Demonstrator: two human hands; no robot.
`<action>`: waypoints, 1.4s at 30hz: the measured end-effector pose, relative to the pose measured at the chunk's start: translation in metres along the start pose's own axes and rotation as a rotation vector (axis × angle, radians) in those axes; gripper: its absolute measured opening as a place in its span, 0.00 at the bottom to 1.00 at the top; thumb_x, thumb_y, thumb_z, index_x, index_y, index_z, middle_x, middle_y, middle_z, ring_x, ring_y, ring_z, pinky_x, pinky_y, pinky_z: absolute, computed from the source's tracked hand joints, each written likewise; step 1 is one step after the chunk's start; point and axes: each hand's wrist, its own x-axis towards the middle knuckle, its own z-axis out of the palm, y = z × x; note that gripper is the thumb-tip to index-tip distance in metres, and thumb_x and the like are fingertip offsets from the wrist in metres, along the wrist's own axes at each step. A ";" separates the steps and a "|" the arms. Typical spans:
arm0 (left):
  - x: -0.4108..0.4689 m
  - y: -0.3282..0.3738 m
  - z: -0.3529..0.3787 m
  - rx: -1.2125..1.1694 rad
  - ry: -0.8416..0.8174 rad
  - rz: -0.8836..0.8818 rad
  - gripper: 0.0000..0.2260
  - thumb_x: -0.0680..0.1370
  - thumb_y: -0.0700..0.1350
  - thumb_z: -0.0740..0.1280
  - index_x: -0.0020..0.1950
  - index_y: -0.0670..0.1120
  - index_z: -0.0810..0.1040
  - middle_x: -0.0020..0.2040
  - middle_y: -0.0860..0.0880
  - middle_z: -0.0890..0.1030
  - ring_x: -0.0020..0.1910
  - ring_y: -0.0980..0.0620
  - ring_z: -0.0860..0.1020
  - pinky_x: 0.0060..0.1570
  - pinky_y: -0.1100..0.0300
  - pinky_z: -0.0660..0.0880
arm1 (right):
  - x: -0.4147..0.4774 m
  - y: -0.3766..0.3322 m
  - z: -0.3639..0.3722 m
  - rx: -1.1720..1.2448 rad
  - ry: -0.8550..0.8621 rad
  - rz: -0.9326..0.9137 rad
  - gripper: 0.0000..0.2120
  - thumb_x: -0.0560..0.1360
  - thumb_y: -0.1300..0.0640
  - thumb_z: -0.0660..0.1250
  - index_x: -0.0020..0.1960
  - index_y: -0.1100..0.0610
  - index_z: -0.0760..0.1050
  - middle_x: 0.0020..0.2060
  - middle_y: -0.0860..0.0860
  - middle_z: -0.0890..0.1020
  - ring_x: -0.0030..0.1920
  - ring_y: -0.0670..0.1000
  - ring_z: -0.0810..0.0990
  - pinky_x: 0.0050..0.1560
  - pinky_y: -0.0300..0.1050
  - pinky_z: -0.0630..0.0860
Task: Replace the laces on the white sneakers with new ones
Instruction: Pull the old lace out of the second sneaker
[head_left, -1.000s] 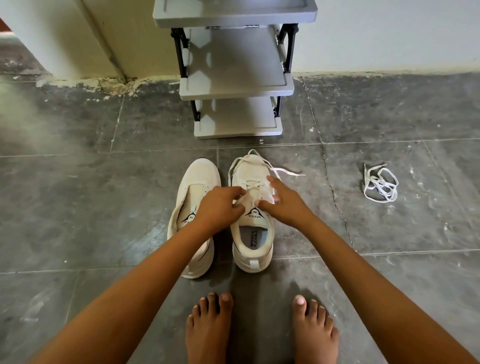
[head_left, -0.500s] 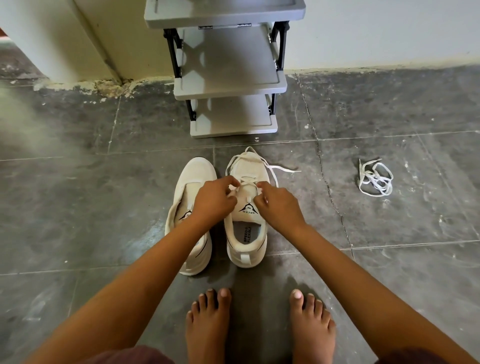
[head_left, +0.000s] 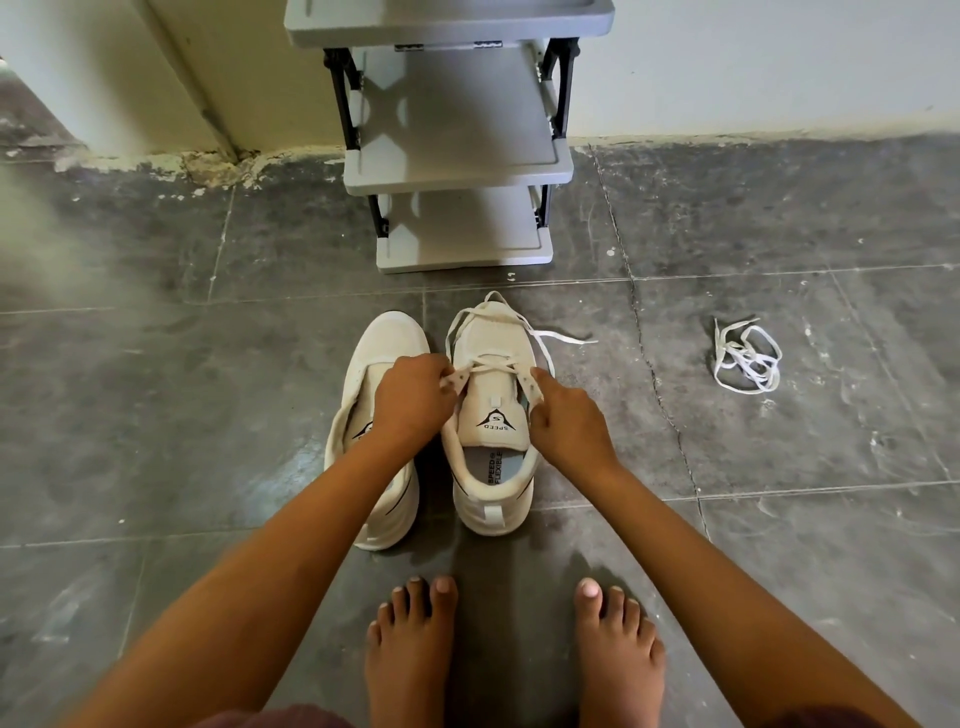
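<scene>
Dark grey tiled floor (head_left: 156, 415) underfoot, a grey plastic tiered shoe rack (head_left: 457, 156) standing against the pale wall, and just in front of it two white mesh sneakers side by side, toes toward the rack. Left-hand white sneaker (head_left: 384, 343) apparently bare of lacing; right-hand white sneaker (head_left: 491, 395) half threaded, a flat white lace (head_left: 519, 332) crossing only the eyelets nearest the toe, one loose end trailing right across the tile. Well apart to the right, a tangled bundle of white laces (head_left: 745, 356), whether old or new not clear. Likely trouble: pulling unevenly and leaving one end short, skipping an eyelet on either flap, or dragging the light shoe along the floor, since nothing pins it down. Also possible: the trailing end slipping back through its eyelet under a hard tug. Left hand (head_left: 413, 402) curled over the left eyelet flap, fingertips (head_left: 439, 371) pressed together in a pinch on the flap or the lace beside it, exactly which not discernible. Right hand (head_left: 563, 415) likewise bunched, fingertips (head_left: 537, 375) pinching the right eyelet flap, no finger spread.
</scene>
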 end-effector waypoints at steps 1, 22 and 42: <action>0.000 0.000 0.000 0.004 -0.016 0.008 0.11 0.77 0.42 0.63 0.57 0.43 0.79 0.47 0.42 0.82 0.48 0.43 0.78 0.44 0.56 0.73 | 0.002 -0.002 0.000 -0.070 -0.011 -0.016 0.25 0.77 0.60 0.58 0.74 0.55 0.59 0.53 0.59 0.79 0.48 0.60 0.79 0.44 0.50 0.74; 0.007 0.007 0.012 0.314 -0.150 0.251 0.11 0.79 0.47 0.61 0.51 0.40 0.77 0.47 0.41 0.80 0.46 0.42 0.77 0.39 0.57 0.66 | 0.084 -0.055 -0.020 0.378 -0.092 0.216 0.07 0.71 0.63 0.67 0.39 0.68 0.77 0.37 0.61 0.80 0.40 0.59 0.79 0.43 0.49 0.76; 0.007 0.000 0.012 0.270 -0.133 0.269 0.15 0.78 0.48 0.62 0.61 0.43 0.78 0.50 0.42 0.81 0.50 0.43 0.77 0.47 0.54 0.72 | 0.064 -0.030 -0.041 0.424 -0.051 0.073 0.13 0.73 0.55 0.70 0.54 0.61 0.80 0.50 0.57 0.81 0.48 0.52 0.78 0.51 0.44 0.73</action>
